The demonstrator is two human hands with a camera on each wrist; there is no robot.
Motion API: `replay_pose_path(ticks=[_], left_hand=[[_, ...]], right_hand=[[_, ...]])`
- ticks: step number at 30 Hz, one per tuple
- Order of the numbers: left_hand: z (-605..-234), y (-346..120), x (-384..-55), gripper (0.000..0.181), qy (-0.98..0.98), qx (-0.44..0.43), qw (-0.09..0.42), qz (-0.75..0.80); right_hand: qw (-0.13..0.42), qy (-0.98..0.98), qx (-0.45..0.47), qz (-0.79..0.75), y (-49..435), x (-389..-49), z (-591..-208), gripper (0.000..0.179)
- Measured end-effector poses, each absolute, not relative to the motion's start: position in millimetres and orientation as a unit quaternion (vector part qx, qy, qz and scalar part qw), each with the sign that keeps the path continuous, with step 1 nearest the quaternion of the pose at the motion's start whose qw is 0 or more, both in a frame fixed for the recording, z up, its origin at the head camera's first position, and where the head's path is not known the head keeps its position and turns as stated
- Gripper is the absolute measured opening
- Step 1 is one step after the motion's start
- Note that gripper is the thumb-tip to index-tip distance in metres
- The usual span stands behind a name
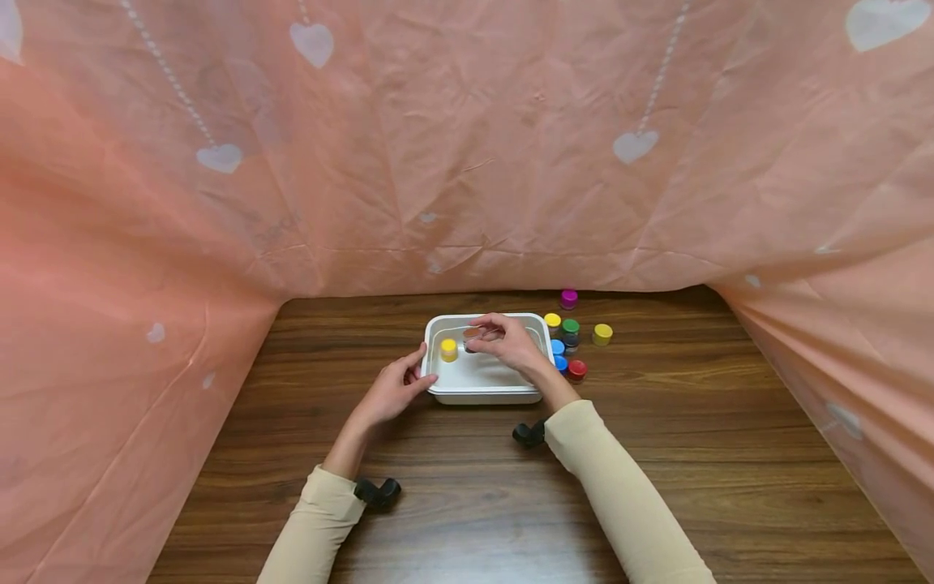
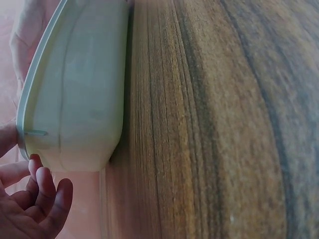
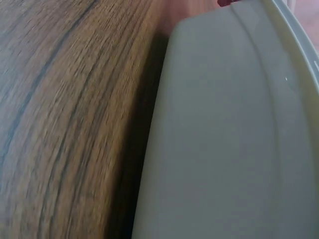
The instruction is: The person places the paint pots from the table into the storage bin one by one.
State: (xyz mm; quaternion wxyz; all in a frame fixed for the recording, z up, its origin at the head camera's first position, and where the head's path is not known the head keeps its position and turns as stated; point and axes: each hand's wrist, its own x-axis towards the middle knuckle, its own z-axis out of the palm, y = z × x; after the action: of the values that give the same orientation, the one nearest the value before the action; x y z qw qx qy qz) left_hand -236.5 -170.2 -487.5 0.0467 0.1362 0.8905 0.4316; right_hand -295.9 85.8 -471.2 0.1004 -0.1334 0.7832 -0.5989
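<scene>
A white plastic tray (image 1: 485, 398) stands on the wooden table, with a small yellow-lidded jar (image 1: 448, 350) inside at its left. My left hand (image 1: 392, 392) grips the tray's left rim, the thumb over the edge and the fingers outside; the left wrist view shows these fingers (image 2: 46, 184) at the corner. Over the middle of the tray, my right hand (image 1: 509, 344) pinches a small jar with a brown lid (image 1: 472, 333) between thumb and fingers. That jar's lower part is partly covered by the hand. The right wrist view is filled mostly by the tray's outer wall (image 3: 214, 129).
Right of the tray stand several small paint jars: purple (image 1: 569, 299), yellow (image 1: 552, 321), green (image 1: 571, 326), black (image 1: 571, 343), blue (image 1: 558, 347), red (image 1: 577, 370), and another yellow one (image 1: 602, 334) farther right. A pink curtain (image 1: 467, 162) hangs behind and at both sides.
</scene>
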Motion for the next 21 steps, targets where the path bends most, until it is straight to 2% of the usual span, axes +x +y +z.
replay_pose_path(ticks=[15, 21], left_hand=[[-487, -173, -236, 0.065, 0.890, 0.136, 0.046, 0.433], [-490, -173, -237, 0.065, 0.887, 0.147, 0.035, 0.437]], right_hand=[[0.131, 0.796, -0.141, -0.574, 61, -300, -478, 0.040], [0.118, 0.816, -0.156, -0.544, 57, -301, -480, 0.038]])
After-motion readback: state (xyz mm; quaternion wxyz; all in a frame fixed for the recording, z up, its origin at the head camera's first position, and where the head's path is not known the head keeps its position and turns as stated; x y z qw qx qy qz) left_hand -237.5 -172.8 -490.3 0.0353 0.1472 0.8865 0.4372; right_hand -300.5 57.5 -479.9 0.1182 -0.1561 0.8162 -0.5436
